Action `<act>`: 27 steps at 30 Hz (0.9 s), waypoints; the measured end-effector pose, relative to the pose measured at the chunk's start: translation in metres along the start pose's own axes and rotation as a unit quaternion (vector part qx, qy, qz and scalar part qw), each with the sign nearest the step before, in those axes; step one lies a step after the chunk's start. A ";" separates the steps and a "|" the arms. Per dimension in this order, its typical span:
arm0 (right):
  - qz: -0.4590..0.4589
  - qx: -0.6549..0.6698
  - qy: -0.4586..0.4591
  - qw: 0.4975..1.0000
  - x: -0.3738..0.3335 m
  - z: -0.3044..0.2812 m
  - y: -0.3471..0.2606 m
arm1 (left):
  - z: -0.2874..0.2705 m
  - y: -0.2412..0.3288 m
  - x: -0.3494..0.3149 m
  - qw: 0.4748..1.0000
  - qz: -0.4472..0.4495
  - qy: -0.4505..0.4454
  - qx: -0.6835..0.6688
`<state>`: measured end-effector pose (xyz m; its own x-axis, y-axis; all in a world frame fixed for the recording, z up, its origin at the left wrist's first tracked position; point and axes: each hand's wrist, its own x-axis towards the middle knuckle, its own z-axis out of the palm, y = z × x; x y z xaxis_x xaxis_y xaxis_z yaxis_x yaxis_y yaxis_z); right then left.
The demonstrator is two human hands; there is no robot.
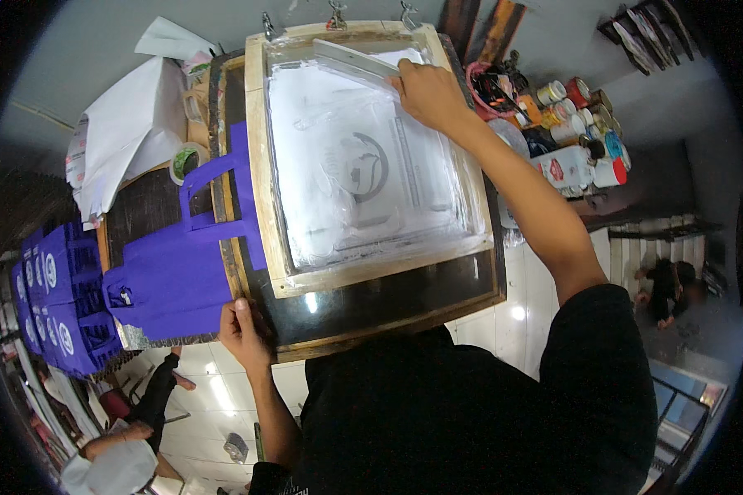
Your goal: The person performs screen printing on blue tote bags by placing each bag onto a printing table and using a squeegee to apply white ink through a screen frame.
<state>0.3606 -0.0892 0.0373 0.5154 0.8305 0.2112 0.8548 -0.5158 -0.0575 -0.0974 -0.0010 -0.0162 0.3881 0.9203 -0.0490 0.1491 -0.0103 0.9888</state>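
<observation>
My right hand [432,93] grips one end of a long, pale squeegee [351,63], which lies slantwise at the far end of a screen-printing frame [258,157]. White ink [330,111] coats much of the mesh, and a round dark design [369,169] shows on it. The wooden frame rests on a dark board [338,312]. At the board's near left corner, my left hand [243,332] is closed on the edge, thumb on top and fingers mostly hidden. A purple cloth bag [177,268] beside it runs partly under the frame.
Printed purple bags [54,301] lie in rows at the left. Green tape [188,162] and white paper [136,124] sit at the far left. Jars and bottles [570,124] crowd the right side. Metal clamps [336,16] stand behind the frame. Another person [140,421] is at lower left, one more [669,285] at right.
</observation>
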 end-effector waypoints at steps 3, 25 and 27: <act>0.067 0.006 -0.018 0.998 -0.040 -0.013 -0.016 | -0.001 0.008 0.011 0.997 0.007 -0.073 0.020; 0.401 -0.004 -0.041 0.915 -0.125 -0.038 -0.116 | -0.020 -0.006 0.040 0.962 0.002 -0.273 -0.002; 0.412 0.003 -0.027 0.911 -0.124 -0.037 -0.121 | -0.020 -0.005 0.040 0.963 -0.001 -0.270 0.007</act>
<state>0.1912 -0.1373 0.0541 0.9843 0.1705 0.0452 0.1759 -0.9677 -0.1804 -0.1007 0.0439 -0.0201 0.8034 0.5829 -0.1215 0.1618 -0.0173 0.9867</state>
